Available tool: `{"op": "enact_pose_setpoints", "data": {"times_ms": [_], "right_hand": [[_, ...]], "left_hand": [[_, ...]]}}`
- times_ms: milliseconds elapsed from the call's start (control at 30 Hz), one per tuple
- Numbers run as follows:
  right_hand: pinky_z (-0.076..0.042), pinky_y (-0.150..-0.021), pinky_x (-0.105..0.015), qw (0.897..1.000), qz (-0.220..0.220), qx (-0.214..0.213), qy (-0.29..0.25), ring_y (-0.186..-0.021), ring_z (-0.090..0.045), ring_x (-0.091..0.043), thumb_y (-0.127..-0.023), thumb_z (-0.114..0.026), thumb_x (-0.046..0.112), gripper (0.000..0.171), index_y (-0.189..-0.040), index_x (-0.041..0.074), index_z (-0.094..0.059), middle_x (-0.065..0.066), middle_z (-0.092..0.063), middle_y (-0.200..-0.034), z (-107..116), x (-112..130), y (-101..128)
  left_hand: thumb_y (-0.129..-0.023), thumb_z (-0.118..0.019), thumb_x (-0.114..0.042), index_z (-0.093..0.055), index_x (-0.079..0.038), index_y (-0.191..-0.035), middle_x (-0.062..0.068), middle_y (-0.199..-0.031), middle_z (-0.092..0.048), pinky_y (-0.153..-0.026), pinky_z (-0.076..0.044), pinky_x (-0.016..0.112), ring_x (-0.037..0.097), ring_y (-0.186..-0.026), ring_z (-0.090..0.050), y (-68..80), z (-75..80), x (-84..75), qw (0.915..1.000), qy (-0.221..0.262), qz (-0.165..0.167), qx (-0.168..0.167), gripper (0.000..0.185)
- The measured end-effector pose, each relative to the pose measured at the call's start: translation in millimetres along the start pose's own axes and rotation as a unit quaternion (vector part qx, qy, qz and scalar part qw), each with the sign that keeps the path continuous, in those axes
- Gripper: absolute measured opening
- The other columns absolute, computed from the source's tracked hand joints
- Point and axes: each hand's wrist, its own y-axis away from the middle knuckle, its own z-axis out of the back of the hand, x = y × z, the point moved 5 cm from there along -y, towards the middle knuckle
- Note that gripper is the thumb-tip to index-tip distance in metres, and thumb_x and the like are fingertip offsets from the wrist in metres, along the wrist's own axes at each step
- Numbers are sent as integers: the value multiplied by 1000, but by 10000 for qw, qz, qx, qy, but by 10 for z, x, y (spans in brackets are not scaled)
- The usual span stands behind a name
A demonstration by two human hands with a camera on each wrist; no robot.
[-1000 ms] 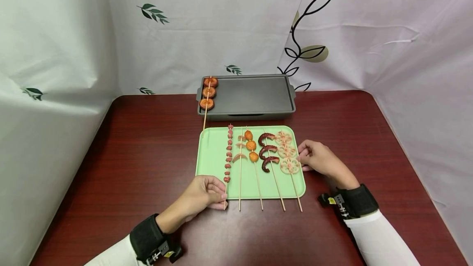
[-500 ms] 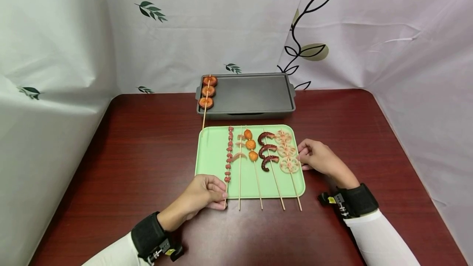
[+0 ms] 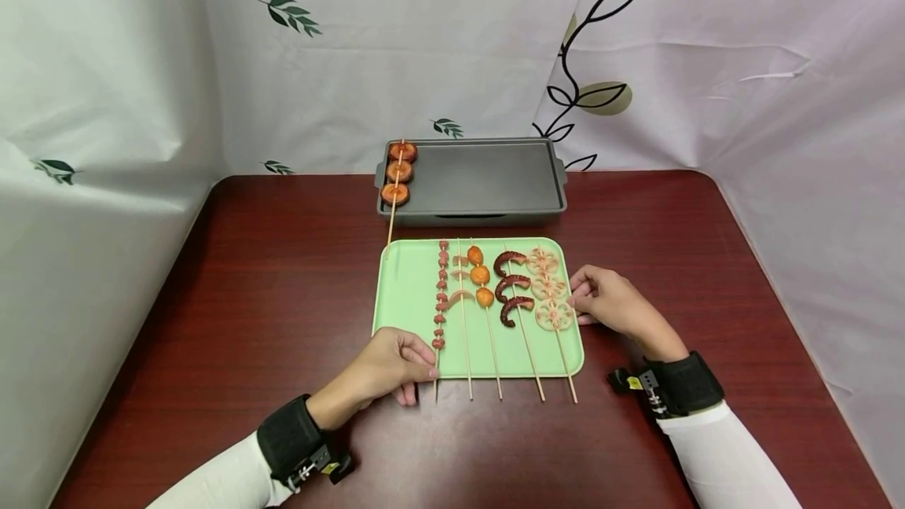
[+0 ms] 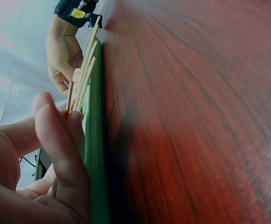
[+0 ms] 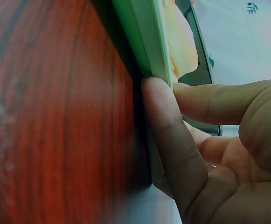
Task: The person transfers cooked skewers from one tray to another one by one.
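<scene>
In the head view my left hand [image 3: 392, 364] pinches the lower stick of a skewer of small red meat pieces [image 3: 441, 289], which lies along the left part of a green tray [image 3: 406, 297]. The left wrist view shows the fingertips close together by a stick, and part of the grip is hidden. At the tray's right rim my right hand [image 3: 608, 301] grips the edge between thumb and finger, as the right wrist view also shows. To the right of the red skewer lie a skewer of pinkish slices [image 3: 461, 297], one of orange balls [image 3: 480, 275], octopus tentacles [image 3: 514, 285] and lotus root slices [image 3: 548, 287].
Behind the tray stands a grey grill pan [image 3: 488, 179]. A skewer of browned mushroom-like rounds [image 3: 400, 171] lies on its left side, its stick reaching over the tray's corner. Everything rests on a dark red wooden table [image 3: 283, 273], with a white patterned cloth [image 3: 424, 38] behind.
The left hand has shifted slightly right, bringing the red skewer's stick with it. The lower end of the pinkish-slice skewer has swung right. The right hand stays at the tray rim.
</scene>
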Motion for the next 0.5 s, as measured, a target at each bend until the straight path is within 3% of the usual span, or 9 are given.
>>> {"op": "enact_pose_setpoints", "data": {"times_ms": [500], "right_hand": [[-65, -69, -29, 9999, -65, -13, 112, -82, -68, -18, -101, -58, 3, 24, -123, -7, -56, -14, -62, -99, 4, -2, 1]], "left_hand": [[-84, -80, 0, -68, 8, -95, 7, -73, -72, -36, -48, 21, 6, -39, -55, -42, 9, 0, 9995, -284, 0, -138, 17]]}}
